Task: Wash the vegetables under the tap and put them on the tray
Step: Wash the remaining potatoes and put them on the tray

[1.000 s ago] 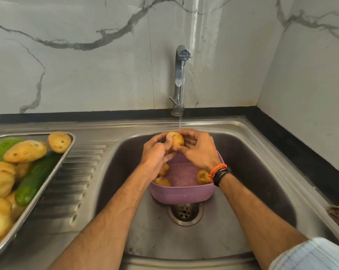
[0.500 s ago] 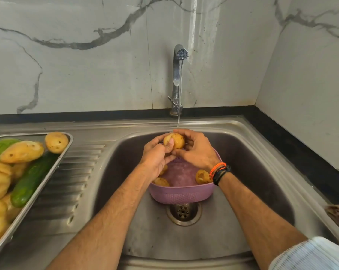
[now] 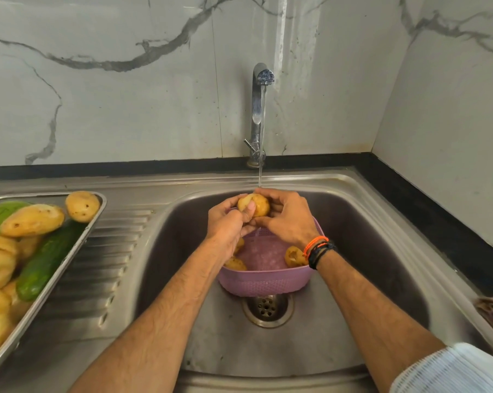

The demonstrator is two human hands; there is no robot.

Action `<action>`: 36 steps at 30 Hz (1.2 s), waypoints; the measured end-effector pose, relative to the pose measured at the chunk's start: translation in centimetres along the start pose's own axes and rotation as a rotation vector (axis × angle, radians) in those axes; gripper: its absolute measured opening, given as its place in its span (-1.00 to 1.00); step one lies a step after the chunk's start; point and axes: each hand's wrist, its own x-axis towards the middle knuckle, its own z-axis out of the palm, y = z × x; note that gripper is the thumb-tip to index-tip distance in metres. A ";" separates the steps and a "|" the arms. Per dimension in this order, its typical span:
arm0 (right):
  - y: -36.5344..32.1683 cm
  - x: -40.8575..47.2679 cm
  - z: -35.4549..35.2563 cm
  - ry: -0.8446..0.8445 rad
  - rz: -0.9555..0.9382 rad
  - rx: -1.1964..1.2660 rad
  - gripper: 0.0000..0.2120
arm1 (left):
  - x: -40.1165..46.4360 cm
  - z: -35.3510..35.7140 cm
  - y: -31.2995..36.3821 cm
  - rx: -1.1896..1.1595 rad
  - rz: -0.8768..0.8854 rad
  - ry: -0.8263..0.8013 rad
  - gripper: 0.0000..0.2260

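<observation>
The steel sink [image 3: 353, 236] fills the middle, with the tray [image 3: 96, 222] of washed potatoes and a cucumber [image 3: 45, 260] on the left, already heaped near its rim. A pink basket [image 3: 263, 283] sits over the drain. Both hands, left [image 3: 225, 222] and right [image 3: 289, 219], cup one potato [image 3: 258, 204] under the tap [image 3: 259, 109]; wet, it could slip into the basin. The ribbed drainer between sink and tray lies open.
</observation>
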 end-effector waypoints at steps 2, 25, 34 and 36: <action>-0.2 -0.1 0.2 0.079 -0.004 0.020 -0.43 | 0.2 0.0 0.0 -0.019 0.012 0.049 -0.82; -0.2 0.2 -0.4 0.009 0.043 0.022 -0.45 | 0.2 -0.3 0.4 -0.091 -0.052 0.026 -0.90; 0.1 0.1 -0.1 -0.093 -0.050 -0.243 -0.32 | -0.1 0.1 0.4 -0.129 -0.027 0.016 -0.86; 0.0 0.0 -0.3 -0.106 -0.087 -0.305 -0.33 | -0.1 0.1 0.2 -0.086 -0.017 0.006 -0.79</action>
